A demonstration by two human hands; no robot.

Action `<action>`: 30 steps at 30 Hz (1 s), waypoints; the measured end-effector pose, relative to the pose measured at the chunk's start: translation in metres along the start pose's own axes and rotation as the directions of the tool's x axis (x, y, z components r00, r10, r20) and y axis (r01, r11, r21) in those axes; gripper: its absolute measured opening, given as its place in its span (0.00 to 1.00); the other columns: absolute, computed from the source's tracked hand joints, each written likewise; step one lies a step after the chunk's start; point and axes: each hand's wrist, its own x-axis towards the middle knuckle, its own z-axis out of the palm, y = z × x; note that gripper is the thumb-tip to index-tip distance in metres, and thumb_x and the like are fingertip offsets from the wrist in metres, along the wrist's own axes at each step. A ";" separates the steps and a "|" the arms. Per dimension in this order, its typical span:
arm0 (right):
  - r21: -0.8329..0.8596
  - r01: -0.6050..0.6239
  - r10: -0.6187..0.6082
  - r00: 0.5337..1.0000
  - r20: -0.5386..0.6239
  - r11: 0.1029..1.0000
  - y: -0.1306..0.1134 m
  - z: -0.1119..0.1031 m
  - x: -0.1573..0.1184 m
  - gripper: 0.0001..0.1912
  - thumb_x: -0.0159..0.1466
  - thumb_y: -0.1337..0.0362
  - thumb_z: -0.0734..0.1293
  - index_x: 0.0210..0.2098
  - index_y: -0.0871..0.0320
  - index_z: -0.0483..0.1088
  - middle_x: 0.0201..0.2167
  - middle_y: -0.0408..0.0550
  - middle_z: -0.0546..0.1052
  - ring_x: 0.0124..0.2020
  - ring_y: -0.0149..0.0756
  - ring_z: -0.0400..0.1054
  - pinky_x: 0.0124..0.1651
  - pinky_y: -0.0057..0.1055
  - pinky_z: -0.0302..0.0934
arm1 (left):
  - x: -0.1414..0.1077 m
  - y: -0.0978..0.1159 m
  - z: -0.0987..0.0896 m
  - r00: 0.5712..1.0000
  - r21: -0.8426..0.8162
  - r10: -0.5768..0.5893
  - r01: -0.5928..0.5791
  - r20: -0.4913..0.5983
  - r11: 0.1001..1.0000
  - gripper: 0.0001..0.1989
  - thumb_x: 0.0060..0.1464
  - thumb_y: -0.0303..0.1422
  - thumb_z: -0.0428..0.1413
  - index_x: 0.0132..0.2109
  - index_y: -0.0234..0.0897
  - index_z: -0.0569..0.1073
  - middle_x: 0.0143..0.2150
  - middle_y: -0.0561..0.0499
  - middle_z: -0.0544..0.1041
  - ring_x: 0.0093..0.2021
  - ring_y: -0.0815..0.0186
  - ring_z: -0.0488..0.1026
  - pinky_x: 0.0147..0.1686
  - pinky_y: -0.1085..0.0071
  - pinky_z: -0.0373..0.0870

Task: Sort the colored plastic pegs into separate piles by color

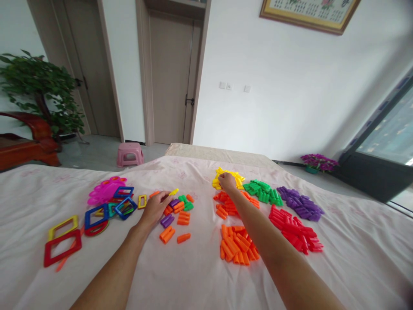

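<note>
Holds a yellow plastic tube (174, 191) in the left hand (157, 207), with fingers clamped on it, just beside the mixed tubes (183, 218). Reaches with the right hand (227, 181) into the far yellow pile (239, 179), left of the green pile (263, 192), with fingers bunched together; too small to tell if on a tube.

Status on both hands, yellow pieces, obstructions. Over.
Left hand: grip on one yellow piece. Right hand: at yellow pile, contents of grip unclear. Right forearm partly hides the orange-red pile. Over.
</note>
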 end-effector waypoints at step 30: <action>0.107 0.330 -0.339 0.938 0.073 0.938 -0.040 -0.019 -0.032 0.14 0.63 0.69 0.65 0.46 0.57 0.78 0.42 0.48 0.82 0.43 0.35 0.74 0.45 0.26 0.63 | 0.002 -0.011 0.004 1.000 -0.093 -0.017 0.020 0.025 0.995 0.22 0.55 0.46 0.57 0.48 0.35 0.79 0.48 0.43 0.81 0.49 0.57 0.77 0.50 0.63 0.71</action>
